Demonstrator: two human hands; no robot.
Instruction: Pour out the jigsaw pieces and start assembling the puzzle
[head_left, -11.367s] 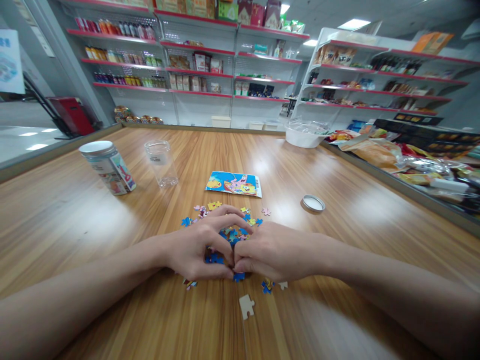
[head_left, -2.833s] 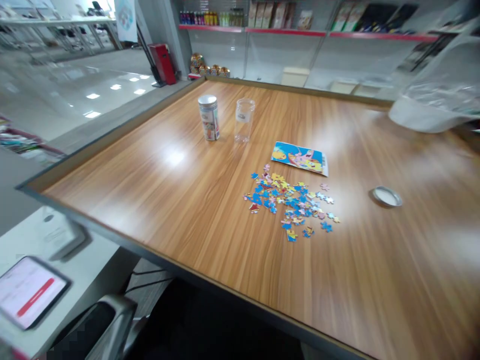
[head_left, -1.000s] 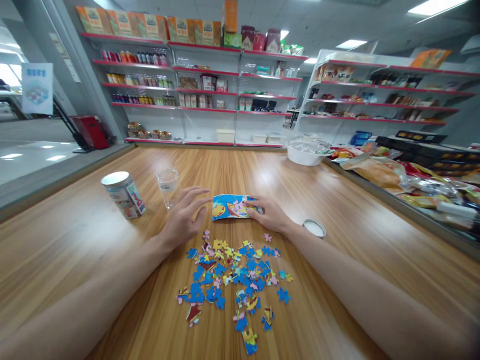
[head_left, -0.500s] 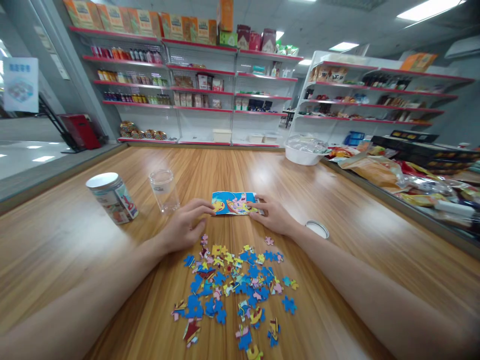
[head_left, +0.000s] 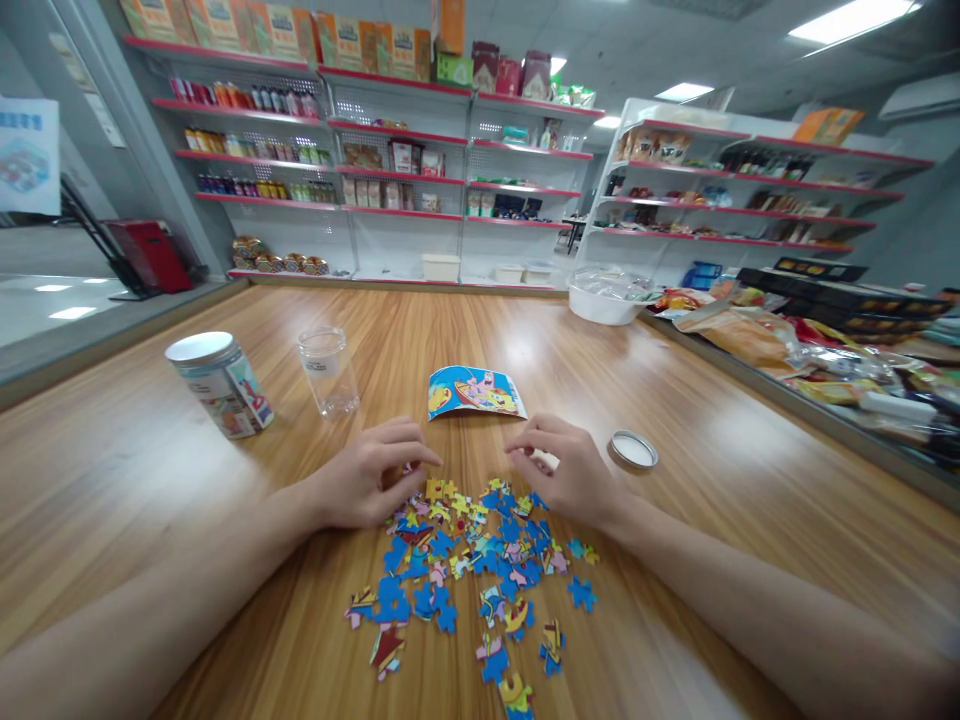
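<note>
A blue picture card [head_left: 477, 392] with cartoon figures lies slightly bowed on the wooden table [head_left: 405, 335]. Loose jigsaw puzzle pieces [head_left: 457, 560], mostly blue and yellow, are spread in a heap closer to me. My left hand [head_left: 371, 472] is at the heap's far left edge, fingers bent and thumb apart, holding nothing visible. Over the far right edge is my right hand [head_left: 570, 468], its fingers loosely curved, with a gap between them and the thumb. Both hands are apart from the card, and they cover a few pieces.
A printed can [head_left: 225, 385] with a white top and a clear plastic cup [head_left: 328, 372] stand on the left. A round silver-rimmed lid [head_left: 634, 450] lies beyond my right forearm. Further back are a white basin [head_left: 604, 303], snack packets [head_left: 750, 335] and stocked shelves [head_left: 397, 178].
Both hands have let go of the picture card and drawn back toward me, to the far edge of the puzzle pieces. The card now lies free and bowed.
</note>
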